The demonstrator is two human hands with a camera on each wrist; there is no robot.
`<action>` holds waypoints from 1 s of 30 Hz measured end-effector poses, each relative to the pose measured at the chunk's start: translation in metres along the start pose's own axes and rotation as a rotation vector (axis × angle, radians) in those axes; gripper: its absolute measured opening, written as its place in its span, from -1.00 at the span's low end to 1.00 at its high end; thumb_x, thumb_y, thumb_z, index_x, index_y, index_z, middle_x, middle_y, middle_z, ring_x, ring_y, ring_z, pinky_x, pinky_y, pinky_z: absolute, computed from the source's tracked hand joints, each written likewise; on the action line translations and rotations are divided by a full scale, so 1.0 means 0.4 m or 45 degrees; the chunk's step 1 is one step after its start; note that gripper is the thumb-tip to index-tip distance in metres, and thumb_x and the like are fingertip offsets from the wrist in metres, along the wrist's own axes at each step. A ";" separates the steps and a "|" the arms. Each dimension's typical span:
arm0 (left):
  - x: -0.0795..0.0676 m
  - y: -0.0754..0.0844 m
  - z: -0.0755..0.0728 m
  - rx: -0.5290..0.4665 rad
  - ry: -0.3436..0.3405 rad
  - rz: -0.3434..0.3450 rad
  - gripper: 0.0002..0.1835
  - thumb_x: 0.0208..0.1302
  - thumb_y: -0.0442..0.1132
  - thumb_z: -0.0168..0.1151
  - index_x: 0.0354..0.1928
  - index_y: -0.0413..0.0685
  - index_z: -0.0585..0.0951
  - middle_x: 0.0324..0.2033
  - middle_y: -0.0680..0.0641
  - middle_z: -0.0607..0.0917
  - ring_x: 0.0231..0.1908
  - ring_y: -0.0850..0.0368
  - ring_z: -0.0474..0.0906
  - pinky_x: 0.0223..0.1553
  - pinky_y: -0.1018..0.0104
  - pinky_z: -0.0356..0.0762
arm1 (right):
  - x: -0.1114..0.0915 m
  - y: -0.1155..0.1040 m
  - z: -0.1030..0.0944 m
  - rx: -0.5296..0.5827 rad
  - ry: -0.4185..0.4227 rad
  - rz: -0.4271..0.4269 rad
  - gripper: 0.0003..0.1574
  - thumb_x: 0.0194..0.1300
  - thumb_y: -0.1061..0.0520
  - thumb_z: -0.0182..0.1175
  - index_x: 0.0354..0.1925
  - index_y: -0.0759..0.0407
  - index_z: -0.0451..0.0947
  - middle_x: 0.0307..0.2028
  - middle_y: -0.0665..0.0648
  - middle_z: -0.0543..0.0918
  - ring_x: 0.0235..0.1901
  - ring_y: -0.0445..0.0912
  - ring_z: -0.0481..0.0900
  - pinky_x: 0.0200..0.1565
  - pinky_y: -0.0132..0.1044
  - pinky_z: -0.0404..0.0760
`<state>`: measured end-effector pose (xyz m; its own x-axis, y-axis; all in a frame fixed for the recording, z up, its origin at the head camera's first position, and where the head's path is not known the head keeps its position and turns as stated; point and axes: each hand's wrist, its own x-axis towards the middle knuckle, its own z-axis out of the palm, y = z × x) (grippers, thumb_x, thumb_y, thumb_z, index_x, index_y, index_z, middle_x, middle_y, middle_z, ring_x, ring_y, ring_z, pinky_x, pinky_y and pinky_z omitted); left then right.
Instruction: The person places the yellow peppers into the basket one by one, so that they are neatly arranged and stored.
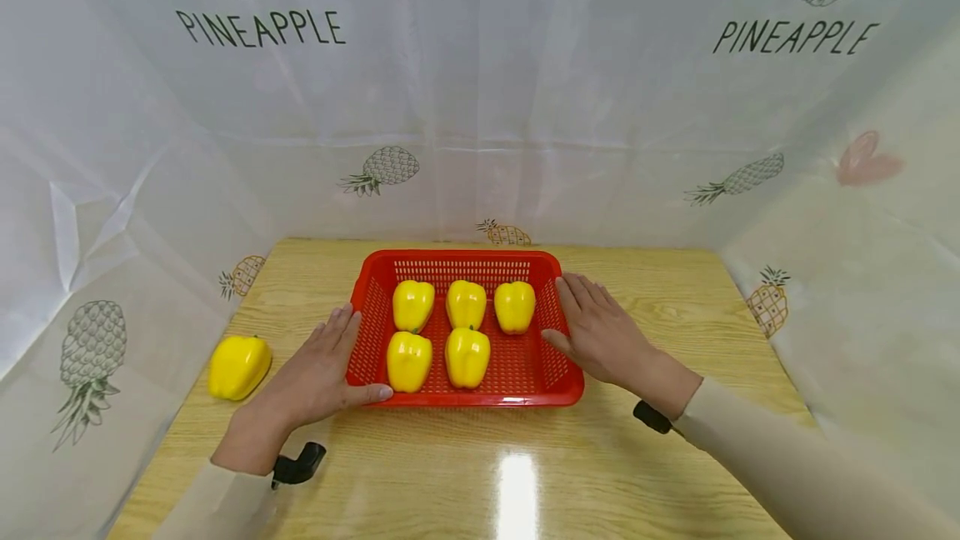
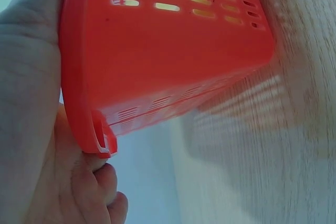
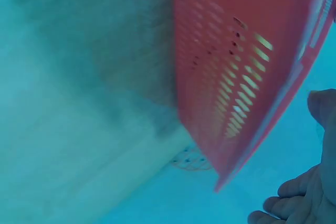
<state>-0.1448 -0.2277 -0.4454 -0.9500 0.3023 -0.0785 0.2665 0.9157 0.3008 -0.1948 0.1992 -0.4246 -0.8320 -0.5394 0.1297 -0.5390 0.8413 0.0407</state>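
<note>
A red plastic basket (image 1: 480, 400) with slotted walls sits on the table, holding several yellow bell peppers (image 1: 467, 357) in two rows. My left hand (image 1: 318, 373) is at its left side, fingers extended along the wall and thumb over the front left corner. In the left wrist view, the basket rim (image 2: 73, 72) lies right against that hand. At the right side is my right hand (image 1: 603, 332), fingers straight, thumb reaching over the rim in the head view. The right wrist view shows a gap between this hand (image 3: 310, 192) and the basket wall (image 3: 226, 77).
Another yellow bell pepper (image 1: 238, 367) lies on the wooden table (image 1: 420, 473) near its left edge, outside the basket. White sheeting (image 1: 480, 107) printed with pineapples encloses the back and both sides. A black strap (image 1: 300, 463) shows at the left wrist.
</note>
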 end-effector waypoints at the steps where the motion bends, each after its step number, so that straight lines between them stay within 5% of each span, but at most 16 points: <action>1: 0.000 -0.001 0.001 0.001 0.002 0.003 0.46 0.09 0.62 0.29 0.64 -0.40 0.02 0.65 -0.40 -0.01 0.64 -0.38 -0.09 0.60 -0.33 -0.04 | -0.012 0.003 0.006 0.024 0.005 0.018 0.10 0.55 -0.28 0.16 0.57 0.51 0.11 0.55 0.51 0.23 0.55 0.38 0.23 0.53 0.29 0.25; 12: 0.004 -0.002 0.005 -0.006 0.006 0.005 0.48 0.08 0.66 0.25 0.64 -0.40 0.00 0.65 -0.41 -0.01 0.64 -0.38 -0.09 0.60 -0.32 -0.02 | -0.108 -0.019 0.081 0.246 -0.048 0.120 0.22 0.52 -0.47 0.06 0.61 0.45 0.07 0.61 0.45 0.16 0.61 0.33 0.10 0.56 0.30 0.18; 30: 0.002 -0.002 0.007 -0.020 0.008 -0.003 0.45 0.11 0.57 0.34 0.64 -0.41 -0.01 0.65 -0.41 -0.03 0.64 -0.37 -0.09 0.60 -0.33 -0.04 | -0.125 -0.029 0.083 0.322 -0.159 0.103 0.58 0.25 -0.72 0.10 0.65 0.42 -0.09 0.66 0.42 -0.03 0.66 0.31 -0.04 0.60 0.28 0.06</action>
<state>-0.1454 -0.2275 -0.4483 -0.9517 0.2983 -0.0731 0.2617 0.9122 0.3152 -0.1513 0.2153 -0.4646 -0.8748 -0.4844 -0.0008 -0.4730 0.8545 -0.2149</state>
